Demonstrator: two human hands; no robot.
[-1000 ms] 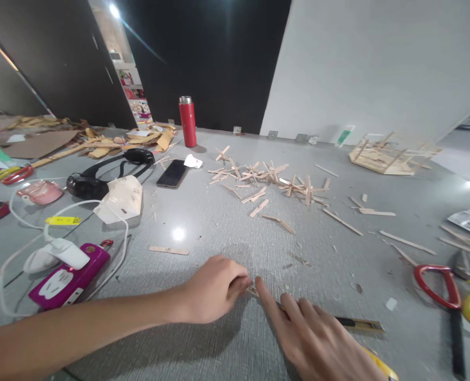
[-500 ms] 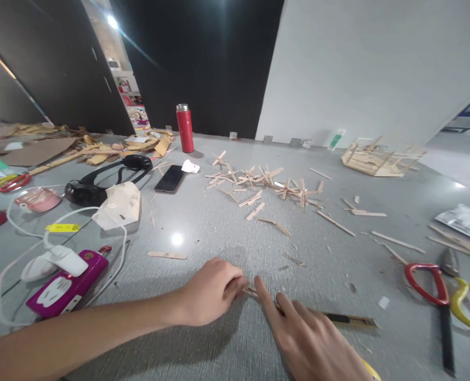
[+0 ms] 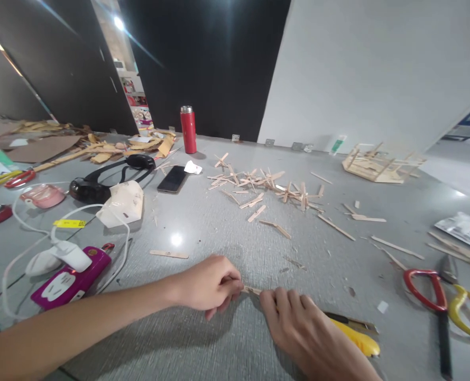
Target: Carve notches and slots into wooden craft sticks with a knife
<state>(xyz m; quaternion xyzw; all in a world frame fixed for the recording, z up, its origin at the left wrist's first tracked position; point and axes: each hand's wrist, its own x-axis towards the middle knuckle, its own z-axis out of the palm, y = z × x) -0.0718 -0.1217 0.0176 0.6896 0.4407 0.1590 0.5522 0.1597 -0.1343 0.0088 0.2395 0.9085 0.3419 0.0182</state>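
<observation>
My left hand (image 3: 213, 286) is closed in a pinch on one end of a thin wooden craft stick (image 3: 252, 290), just above the table. My right hand (image 3: 298, 323) is wrapped round a yellow utility knife (image 3: 356, 337); its handle sticks out behind the palm, and its blade is hidden by the fingers. The fingers of the right hand meet the stick's other end. Behind the handle lies a flat brass-coloured bar (image 3: 357, 321) with a dark middle. A single craft stick (image 3: 169, 254) lies flat to the left.
Broken craft sticks (image 3: 254, 180) are scattered across the middle. At right lie red-handled pliers (image 3: 427, 288) and a yellow-handled tool (image 3: 467, 312). A purple power bank (image 3: 72, 278) with cables, a phone (image 3: 172, 179) and a red bottle (image 3: 188, 131) are on the left; a wooden frame (image 3: 373, 166) stands far right.
My right index finger, stretched forward before, has curled in beside the others. The yellow knife handle has swung up and shows more. My left hand keeps its pinch on the stick.
</observation>
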